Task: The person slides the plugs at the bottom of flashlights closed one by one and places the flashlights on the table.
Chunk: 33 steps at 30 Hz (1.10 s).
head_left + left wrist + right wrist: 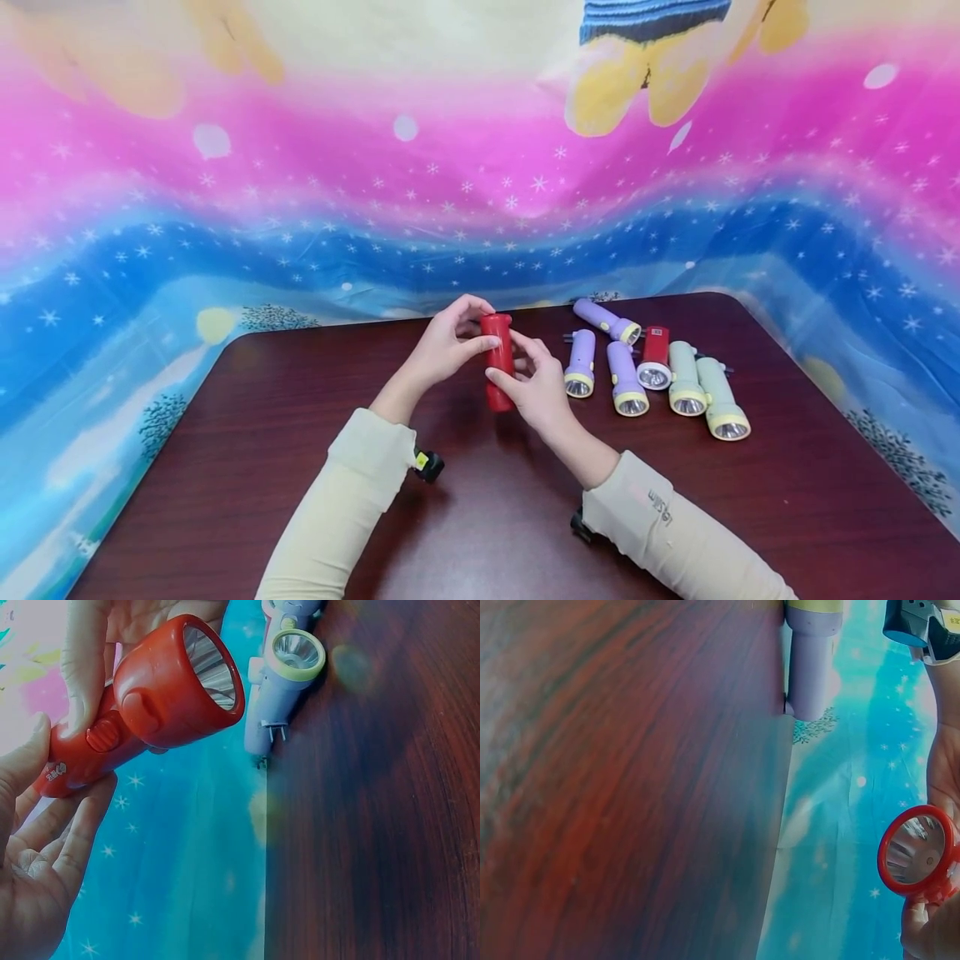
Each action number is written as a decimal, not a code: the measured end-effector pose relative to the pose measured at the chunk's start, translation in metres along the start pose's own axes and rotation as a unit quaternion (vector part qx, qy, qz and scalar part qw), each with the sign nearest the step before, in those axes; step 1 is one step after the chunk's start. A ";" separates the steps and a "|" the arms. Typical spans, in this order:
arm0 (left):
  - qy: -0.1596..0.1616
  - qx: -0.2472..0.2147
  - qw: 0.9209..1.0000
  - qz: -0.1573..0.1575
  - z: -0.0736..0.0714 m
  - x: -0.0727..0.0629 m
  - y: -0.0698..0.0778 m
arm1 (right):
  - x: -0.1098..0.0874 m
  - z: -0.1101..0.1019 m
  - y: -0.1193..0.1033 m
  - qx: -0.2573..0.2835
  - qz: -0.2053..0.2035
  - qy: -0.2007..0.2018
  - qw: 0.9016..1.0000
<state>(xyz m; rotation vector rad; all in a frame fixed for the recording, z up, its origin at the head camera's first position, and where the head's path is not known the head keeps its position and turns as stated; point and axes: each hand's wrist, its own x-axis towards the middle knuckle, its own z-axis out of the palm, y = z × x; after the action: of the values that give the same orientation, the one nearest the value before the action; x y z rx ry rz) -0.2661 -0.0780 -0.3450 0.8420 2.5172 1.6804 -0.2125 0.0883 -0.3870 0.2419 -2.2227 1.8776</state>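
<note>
Two hands (442,346) (542,392) around one flashlight (500,357), six others (624,367)

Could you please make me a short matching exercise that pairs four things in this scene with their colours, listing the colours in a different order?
Things:
1. Held flashlight
2. Tabletop
3. Left sleeve
4. Rightmost flashlight on the table

Colours:
A. Pale green with a yellow rim
B. Cream
C. Red, including the rim
D. Dark reddish brown

Right pairs: 1-C, 2-D, 3-B, 4-A
</note>
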 end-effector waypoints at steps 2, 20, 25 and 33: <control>0.001 0.000 1.000 0.001 0.000 0.001 0.000 | 0.000 -0.001 -0.001 -0.002 0.000 0.001 1.000; 0.020 -0.005 1.000 -0.005 0.001 0.001 -0.001 | -0.002 -0.002 -0.001 -0.016 -0.006 -0.028 0.999; 0.016 -0.004 1.000 -0.005 0.002 -0.002 -0.001 | -0.003 -0.002 -0.001 -0.012 0.010 -0.041 0.999; 0.003 0.015 1.000 -0.003 0.000 -0.004 -0.003 | -0.003 -0.003 0.002 0.019 0.016 -0.043 0.999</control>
<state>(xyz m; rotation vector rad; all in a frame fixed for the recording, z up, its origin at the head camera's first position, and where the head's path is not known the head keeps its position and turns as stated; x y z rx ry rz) -0.2638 -0.0807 -0.3492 0.8309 2.5524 1.6489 -0.2101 0.0911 -0.3894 0.3003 -2.2608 1.9631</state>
